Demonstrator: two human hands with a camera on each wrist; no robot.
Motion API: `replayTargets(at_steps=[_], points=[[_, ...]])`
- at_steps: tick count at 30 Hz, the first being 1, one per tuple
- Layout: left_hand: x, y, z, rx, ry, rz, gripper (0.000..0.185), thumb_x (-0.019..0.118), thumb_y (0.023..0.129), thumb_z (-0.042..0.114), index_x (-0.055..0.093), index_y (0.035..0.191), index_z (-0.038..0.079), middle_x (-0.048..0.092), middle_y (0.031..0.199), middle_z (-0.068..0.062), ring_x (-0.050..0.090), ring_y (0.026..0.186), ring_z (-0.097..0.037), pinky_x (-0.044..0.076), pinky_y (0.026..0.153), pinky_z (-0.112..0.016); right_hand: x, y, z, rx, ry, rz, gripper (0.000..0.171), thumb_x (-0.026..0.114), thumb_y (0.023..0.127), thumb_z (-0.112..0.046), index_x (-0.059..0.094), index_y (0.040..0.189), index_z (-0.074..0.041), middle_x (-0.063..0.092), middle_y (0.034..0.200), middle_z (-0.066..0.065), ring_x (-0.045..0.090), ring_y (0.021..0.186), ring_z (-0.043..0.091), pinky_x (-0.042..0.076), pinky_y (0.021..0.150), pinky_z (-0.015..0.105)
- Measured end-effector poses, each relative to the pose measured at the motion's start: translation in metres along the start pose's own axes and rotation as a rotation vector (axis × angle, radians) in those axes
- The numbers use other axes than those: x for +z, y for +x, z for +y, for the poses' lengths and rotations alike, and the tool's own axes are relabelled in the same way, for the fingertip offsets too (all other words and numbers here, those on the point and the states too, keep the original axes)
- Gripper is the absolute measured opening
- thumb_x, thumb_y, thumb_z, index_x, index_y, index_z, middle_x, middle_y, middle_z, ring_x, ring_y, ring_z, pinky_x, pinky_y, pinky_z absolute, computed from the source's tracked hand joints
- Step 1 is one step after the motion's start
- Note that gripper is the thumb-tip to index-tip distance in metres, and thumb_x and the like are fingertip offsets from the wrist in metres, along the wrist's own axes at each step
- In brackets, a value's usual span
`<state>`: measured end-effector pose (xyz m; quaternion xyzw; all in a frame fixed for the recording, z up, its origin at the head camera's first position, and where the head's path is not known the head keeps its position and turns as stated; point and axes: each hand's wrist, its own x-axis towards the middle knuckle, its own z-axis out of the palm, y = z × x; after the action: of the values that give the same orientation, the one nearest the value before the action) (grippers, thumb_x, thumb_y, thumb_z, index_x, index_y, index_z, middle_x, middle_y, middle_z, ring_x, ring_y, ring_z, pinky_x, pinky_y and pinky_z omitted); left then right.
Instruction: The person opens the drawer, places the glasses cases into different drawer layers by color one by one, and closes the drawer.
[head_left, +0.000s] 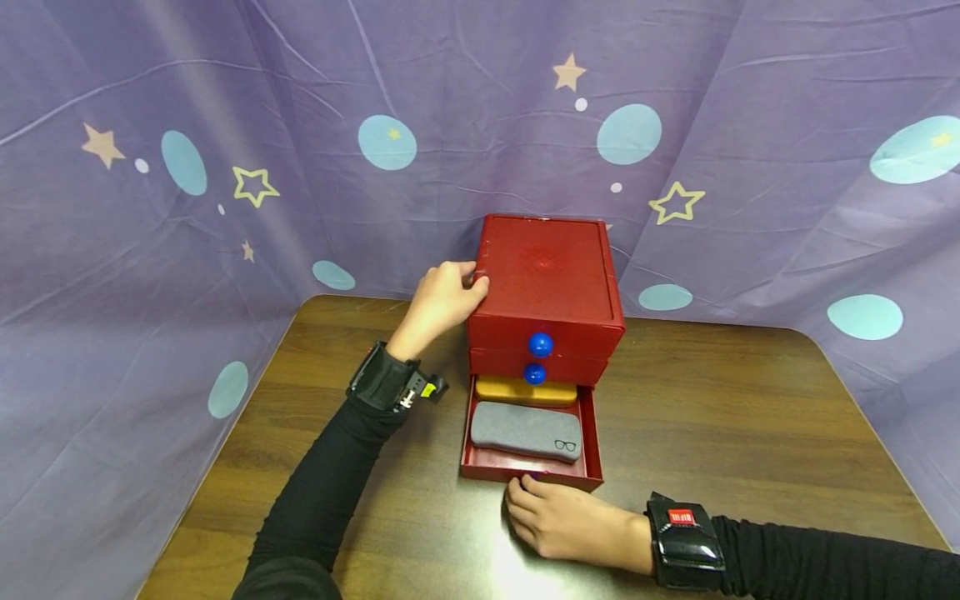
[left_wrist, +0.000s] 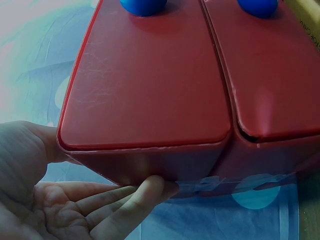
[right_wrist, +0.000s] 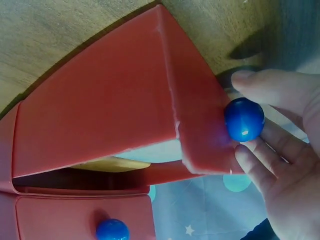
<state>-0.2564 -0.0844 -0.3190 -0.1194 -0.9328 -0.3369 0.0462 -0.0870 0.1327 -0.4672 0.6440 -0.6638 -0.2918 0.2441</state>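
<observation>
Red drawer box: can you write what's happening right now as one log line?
left hand: braces red drawer box | right hand: at knob of bottom drawer | drawer: open | inside: grey glasses case, yellow case

No readable words or nos. Only sign: small black glasses icon on soft grey oblong case (head_left: 525, 431), its right end. Red tag on black wristband (head_left: 682, 517): print too small.

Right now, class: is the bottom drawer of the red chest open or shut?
Open. The bottom drawer is pulled out from the red chest, showing a grey glasses case and a yellow case inside.
</observation>
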Motion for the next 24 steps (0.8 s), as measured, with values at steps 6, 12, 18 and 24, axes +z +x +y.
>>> replayTargets(at_steps=[6, 12, 18, 24], points=[[0.0005, -0.0003, -0.0009, 0.004, -0.010, 0.008, 0.044, 0.059, 0.099, 0.022, 0.063, 0.136, -0.001, 0.073, 0.120, -0.014, 0.065, 0.090, -0.026, 0.054, 0.086, -0.042, 0.0003, 0.0026, -0.0005, 0.032, 0.014, 0.012, 0.025, 0.053, 0.093, -0.041, 0.074, 0.093, -0.028, 0.068, 0.105, -0.002, 0.062, 0.107, 0.018, 0.052, 0.093, 0.029], [0.0009, -0.0004, -0.0009, 0.005, -0.007, 0.008, 0.044, 0.059, 0.099, 0.023, 0.063, 0.137, 0.000, 0.073, 0.122, -0.014, 0.067, 0.095, -0.027, 0.054, 0.089, -0.043, 0.0034, 0.0050, 0.0005, 0.039, 0.026, 0.039, 0.023, 0.056, 0.092, -0.039, 0.072, 0.081, -0.027, 0.063, 0.098, -0.001, 0.060, 0.100, 0.018, 0.052, 0.089, 0.028], [0.0010, -0.0006, -0.0011, 0.007, -0.017, 0.009, 0.044, 0.059, 0.099, 0.022, 0.063, 0.137, -0.001, 0.073, 0.121, -0.015, 0.066, 0.093, -0.027, 0.054, 0.088, -0.043, 0.0036, 0.0063, 0.0035, 0.032, 0.020, 0.059, 0.021, 0.057, 0.090, -0.037, 0.071, 0.077, -0.028, 0.061, 0.094, -0.002, 0.059, 0.097, 0.018, 0.052, 0.088, 0.028], [0.0009, -0.0005, -0.0014, 0.001, -0.021, 0.006, 0.045, 0.059, 0.099, 0.023, 0.062, 0.137, -0.001, 0.073, 0.122, -0.014, 0.066, 0.091, -0.026, 0.054, 0.086, -0.041, 0.0033, 0.0063, 0.0072, 0.026, 0.027, 0.061, 0.020, 0.057, 0.090, -0.035, 0.071, 0.078, -0.027, 0.061, 0.092, -0.003, 0.059, 0.098, 0.018, 0.052, 0.089, 0.027]])
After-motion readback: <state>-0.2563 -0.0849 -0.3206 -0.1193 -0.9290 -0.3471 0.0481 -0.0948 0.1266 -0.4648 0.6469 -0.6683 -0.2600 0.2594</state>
